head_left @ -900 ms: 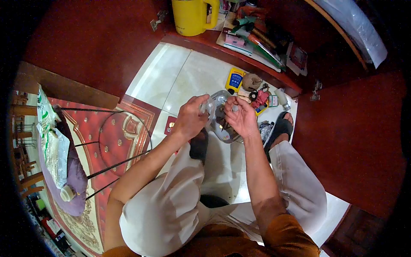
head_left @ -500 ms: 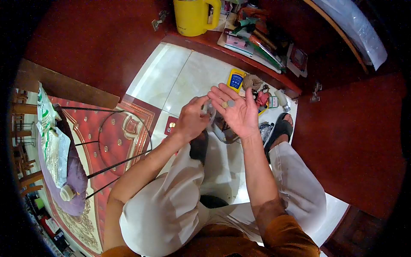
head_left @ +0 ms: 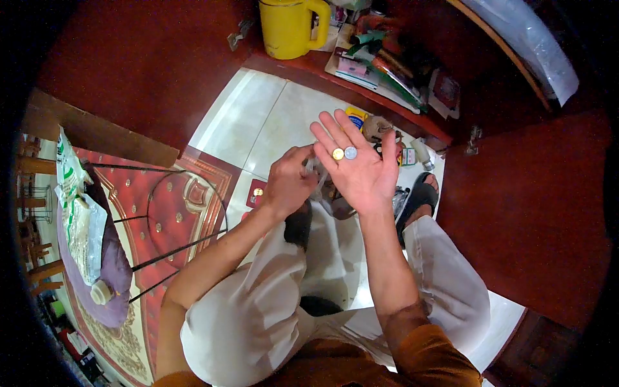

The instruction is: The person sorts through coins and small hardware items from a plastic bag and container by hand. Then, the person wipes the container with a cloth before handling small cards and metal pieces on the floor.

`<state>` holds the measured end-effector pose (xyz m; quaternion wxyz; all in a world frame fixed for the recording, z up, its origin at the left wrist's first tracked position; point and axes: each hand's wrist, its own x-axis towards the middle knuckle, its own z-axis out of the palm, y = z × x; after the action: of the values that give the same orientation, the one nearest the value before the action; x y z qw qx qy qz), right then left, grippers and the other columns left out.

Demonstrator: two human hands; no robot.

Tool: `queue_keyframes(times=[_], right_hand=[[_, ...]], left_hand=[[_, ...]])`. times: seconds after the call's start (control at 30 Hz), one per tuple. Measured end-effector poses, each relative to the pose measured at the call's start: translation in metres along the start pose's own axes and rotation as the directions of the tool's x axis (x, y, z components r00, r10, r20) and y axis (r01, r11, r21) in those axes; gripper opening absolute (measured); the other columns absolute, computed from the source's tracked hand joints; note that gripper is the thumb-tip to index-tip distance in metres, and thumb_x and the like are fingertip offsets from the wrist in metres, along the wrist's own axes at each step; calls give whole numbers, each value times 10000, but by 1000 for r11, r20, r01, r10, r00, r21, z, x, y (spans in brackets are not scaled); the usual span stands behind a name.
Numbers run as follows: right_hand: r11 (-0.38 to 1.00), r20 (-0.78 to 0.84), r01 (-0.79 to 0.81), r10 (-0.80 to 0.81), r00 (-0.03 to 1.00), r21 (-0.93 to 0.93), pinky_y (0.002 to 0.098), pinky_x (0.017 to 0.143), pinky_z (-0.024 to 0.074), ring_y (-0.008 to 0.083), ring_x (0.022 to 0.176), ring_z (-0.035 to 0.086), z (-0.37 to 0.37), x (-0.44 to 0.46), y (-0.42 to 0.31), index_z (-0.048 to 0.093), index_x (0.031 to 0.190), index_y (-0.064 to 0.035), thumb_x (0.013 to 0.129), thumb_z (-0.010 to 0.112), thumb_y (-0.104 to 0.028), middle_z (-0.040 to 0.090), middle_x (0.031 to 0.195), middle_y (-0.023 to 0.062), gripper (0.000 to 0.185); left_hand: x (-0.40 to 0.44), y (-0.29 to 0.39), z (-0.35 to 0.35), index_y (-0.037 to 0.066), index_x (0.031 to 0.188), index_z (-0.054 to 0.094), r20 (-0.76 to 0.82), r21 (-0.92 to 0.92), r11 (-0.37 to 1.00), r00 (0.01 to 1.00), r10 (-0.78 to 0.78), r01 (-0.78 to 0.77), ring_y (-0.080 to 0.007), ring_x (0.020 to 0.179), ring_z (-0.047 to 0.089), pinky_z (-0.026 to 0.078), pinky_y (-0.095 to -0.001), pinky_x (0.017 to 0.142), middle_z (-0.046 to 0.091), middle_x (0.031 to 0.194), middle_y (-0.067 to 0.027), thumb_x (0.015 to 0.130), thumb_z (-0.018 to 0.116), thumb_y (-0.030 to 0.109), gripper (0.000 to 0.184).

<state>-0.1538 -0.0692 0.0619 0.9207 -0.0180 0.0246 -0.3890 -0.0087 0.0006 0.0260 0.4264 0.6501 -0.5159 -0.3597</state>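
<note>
My right hand (head_left: 362,169) is held palm up, open, with its fingers stretched out. Two coins lie side by side on it at the base of the fingers: a gold-coloured coin (head_left: 338,154) and a silver-coloured coin (head_left: 351,153). To its left, my left hand (head_left: 289,180) has curled fingers closed on a clear plastic bag (head_left: 314,180), which hangs between the two hands. The bag's contents are hard to make out, and my fingers hide part of it.
Beyond the hands, a ball of brown twine (head_left: 378,129) and a yellow-and-blue packet (head_left: 354,117) lie on the tiled floor. A yellow jug (head_left: 284,29) and notebooks (head_left: 356,72) occupy the cabinet shelf. A purple stool (head_left: 116,297) is left.
My right hand has tilted up, so its palm faces me more and the coins look rounder and brighter. My left hand stays nearly in place, holding the plastic bag.
</note>
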Motion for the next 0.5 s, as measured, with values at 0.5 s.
queue_keyframes(times=[0.5], right_hand=[[993, 122, 116, -117, 986, 8, 479, 1213, 100, 354, 1500, 96, 39, -6, 3, 173, 1544, -22, 964, 345, -633, 150, 1617, 182, 860]], left_hand=[[-1, 17, -3, 19, 1225, 619, -11, -70, 996, 999, -50, 49, -209, 708, 644, 534, -324, 699, 649, 1146, -151, 777, 585, -41, 453]])
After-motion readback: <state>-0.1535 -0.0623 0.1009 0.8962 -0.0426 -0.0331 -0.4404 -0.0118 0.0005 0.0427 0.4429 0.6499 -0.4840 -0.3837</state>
